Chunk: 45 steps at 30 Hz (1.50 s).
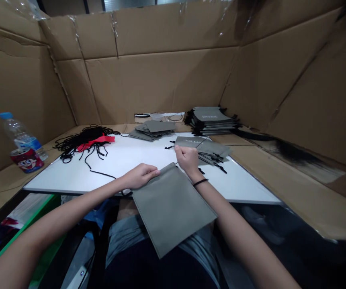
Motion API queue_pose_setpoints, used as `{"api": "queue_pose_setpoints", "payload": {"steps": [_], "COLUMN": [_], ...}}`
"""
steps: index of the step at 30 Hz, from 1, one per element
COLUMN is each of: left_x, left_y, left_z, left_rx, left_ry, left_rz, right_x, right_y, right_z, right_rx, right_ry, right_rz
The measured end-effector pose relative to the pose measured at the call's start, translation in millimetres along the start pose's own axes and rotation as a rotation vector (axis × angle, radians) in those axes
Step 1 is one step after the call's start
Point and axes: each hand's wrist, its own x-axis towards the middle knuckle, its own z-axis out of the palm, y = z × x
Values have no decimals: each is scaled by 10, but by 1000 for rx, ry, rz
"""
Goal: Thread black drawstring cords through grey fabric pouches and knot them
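A flat grey drawstring pouch hangs tilted over the table's front edge, above my lap. My left hand pinches it by its upper left corner, thumb on top. A piece of black cord shows just below that hand. Close to the pouch's upper right corner, my right hand is closed in a fist around a thin, dark wire-like tool. One end sticks out above the fist; the other side points down to the pouch's top edge. Behind this fist lie grey pouches with black cords, one printed with white letters.
Black cords with a red strip lie on the white board at left. Grey pouches lie at the back, beside a tall corded stack. A bottle and red can stand left. Cardboard walls surround the table.
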Motion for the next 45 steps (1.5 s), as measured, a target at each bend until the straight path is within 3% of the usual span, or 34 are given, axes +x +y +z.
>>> {"api": "queue_pose_setpoints", "payload": {"steps": [4, 14, 19, 24, 28, 32, 40, 45], "left_x": [2, 117, 231, 245, 181, 173, 368, 383], "left_y": [72, 150, 157, 134, 108, 64, 101, 35], "left_z": [-34, -68, -108, -239, -367, -381, -240, -362], "left_rx": [7, 71, 122, 166, 157, 126, 105, 58], "left_ry": [-53, -103, -114, -157, -186, -208, -188, -127], "left_rz": [12, 12, 18, 30, 49, 85, 124, 29], "right_x": [11, 5, 17, 34, 58, 48, -8, 15], "right_y": [35, 88, 95, 122, 137, 117, -6, 60], "right_z": [-6, 5, 2, -55, -116, -124, -20, -80], "right_rx": [-66, 45, 27, -13, -137, -145, -150, -195], "right_ry": [12, 126, 120, 30, 92, 116, 64, 99], "right_rz": [71, -26, -41, -5, 107, 164, 26, 90]}}
